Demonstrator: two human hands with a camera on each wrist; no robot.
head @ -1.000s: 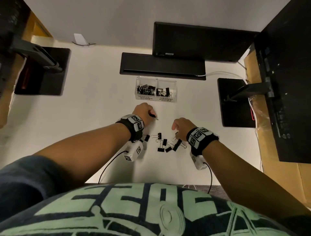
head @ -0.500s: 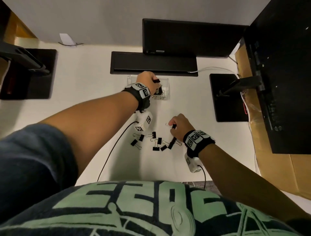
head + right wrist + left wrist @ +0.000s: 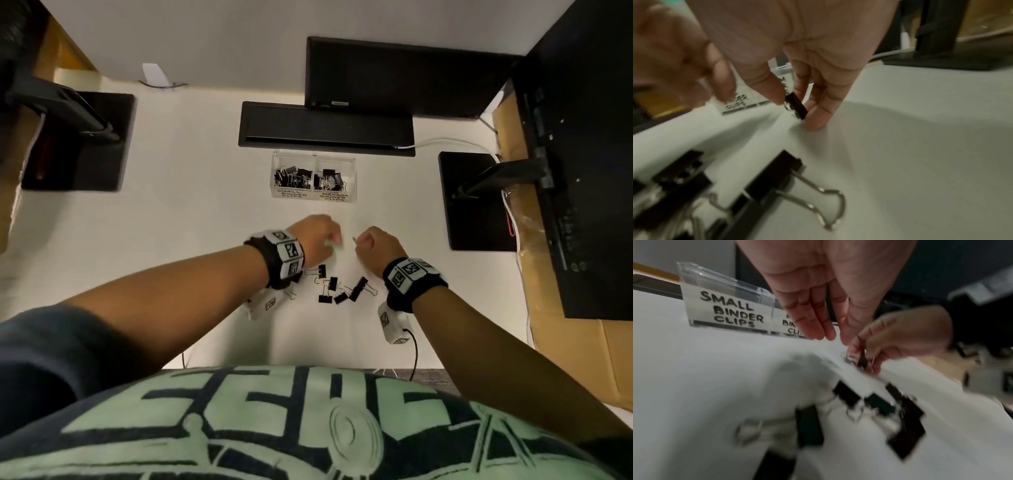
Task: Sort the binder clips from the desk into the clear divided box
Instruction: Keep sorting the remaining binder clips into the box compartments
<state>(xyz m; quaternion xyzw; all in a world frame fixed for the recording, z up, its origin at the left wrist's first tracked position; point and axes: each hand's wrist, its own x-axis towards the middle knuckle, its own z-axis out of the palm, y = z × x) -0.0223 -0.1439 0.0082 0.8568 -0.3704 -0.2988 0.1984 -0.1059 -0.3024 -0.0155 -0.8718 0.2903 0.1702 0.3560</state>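
Pinching a blurred binder clip [image 3: 796,106], right hand [image 3: 373,245]; left hand [image 3: 824,293] slack, empty.

Pale wall [image 3: 205,41] behind white desk [image 3: 191,192], black monitor stands [image 3: 472,202].

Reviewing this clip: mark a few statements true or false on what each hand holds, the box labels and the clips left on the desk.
1. The right hand pinches a black binder clip. True.
2. The left hand grips a binder clip. False: its fingers are straight and hold nothing.
3. The clear divided box has an empty left compartment. False: both compartments hold clips.
4. One label reads SMALL BINDER CLIPS. True.
5. Loose clips lie on the desk between the wrists. True.
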